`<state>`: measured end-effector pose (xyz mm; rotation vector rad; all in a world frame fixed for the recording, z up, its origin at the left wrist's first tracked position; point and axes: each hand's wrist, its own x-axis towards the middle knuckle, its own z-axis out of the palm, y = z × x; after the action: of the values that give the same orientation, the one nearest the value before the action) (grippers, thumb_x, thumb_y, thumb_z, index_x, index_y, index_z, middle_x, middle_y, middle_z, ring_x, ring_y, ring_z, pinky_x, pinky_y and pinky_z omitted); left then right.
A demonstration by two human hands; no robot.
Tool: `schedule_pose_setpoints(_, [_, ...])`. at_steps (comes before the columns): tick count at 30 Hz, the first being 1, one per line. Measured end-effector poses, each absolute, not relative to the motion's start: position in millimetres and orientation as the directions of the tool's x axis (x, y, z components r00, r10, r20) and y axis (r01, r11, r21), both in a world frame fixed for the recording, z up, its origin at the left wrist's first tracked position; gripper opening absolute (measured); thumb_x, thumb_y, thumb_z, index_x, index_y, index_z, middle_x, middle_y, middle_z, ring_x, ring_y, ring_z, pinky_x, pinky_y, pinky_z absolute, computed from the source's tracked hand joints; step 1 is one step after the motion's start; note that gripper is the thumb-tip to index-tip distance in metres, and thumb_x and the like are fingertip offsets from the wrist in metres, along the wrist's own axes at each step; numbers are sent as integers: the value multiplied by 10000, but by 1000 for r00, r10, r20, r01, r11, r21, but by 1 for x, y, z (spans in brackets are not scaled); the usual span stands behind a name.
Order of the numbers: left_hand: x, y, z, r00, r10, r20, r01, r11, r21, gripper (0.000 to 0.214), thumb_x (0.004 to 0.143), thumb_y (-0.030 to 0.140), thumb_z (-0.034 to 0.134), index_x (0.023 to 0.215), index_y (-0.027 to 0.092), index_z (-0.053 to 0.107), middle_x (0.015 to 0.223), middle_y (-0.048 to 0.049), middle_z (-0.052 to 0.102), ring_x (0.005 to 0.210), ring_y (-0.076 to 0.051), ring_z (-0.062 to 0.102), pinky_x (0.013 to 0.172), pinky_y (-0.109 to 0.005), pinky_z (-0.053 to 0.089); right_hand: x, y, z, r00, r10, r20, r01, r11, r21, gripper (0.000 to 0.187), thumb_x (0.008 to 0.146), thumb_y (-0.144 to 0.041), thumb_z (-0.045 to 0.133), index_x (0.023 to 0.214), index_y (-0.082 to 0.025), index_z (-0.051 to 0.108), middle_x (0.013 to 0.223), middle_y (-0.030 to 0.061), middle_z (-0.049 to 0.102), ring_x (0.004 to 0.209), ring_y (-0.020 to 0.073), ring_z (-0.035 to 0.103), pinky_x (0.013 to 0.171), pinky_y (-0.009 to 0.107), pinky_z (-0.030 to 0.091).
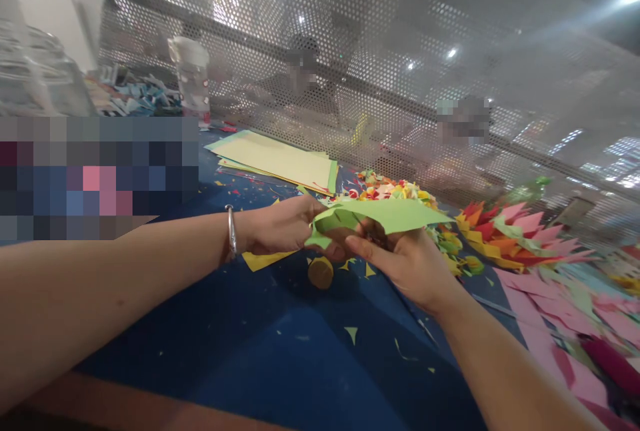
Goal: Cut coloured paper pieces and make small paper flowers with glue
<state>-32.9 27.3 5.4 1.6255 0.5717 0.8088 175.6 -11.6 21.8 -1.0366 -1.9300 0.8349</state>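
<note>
A sheet of light green paper (415,215) is held up in front of me, bent at its left part. My left hand (285,225), with a silver bracelet at the wrist, is closed on the paper's left end. My right hand (413,267) is closed around its underside, the thumb pointing left and the other fingers partly hidden beneath the sheet. Just below the hands, a round tan disc (321,273) lies on the dark blue tabletop (280,364). Yellow paper (267,259) shows under my left wrist. Small green scraps (352,334) are scattered nearby.
Behind my hands lie stacked pale yellow sheets (273,156) and a heap of colourful paper pieces (387,191). Pointed paper petals (520,234) and pink strips (555,324) fill the right side. A clear bottle (193,81) stands before the perforated screen (240,24); people show behind it.
</note>
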Motion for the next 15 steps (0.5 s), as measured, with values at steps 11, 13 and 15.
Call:
schedule_pose_setpoints(11, [-19,19,0,478,855,201,-340,-30,940,161,837,244,774,940,126,739,912,-44,725,816,-134,662,701,-246,494,173,-12,23,-301,896,327,232,402,-886,215,835,-424,798,922,-249,708,842,0,674,813,169,645,837,311,540])
schedule_pose_setpoints(13, [-20,20,-1,460,856,236,-326,-84,942,133,865,239,743,936,127,725,885,-41,724,810,-134,667,691,-247,492,175,-13,24,-287,918,274,237,345,-908,265,862,-491,761,872,-236,689,693,-33,574,617,125,553,612,254,495])
schedule_pose_setpoints(15, [-21,22,0,445,852,275,-310,-141,940,109,883,238,721,898,131,714,845,-34,722,799,-130,664,687,-247,482,177,-14,25,-255,941,224,262,290,-921,373,891,-572,697,778,-224,625,598,-66,436,471,86,376,424,234,317])
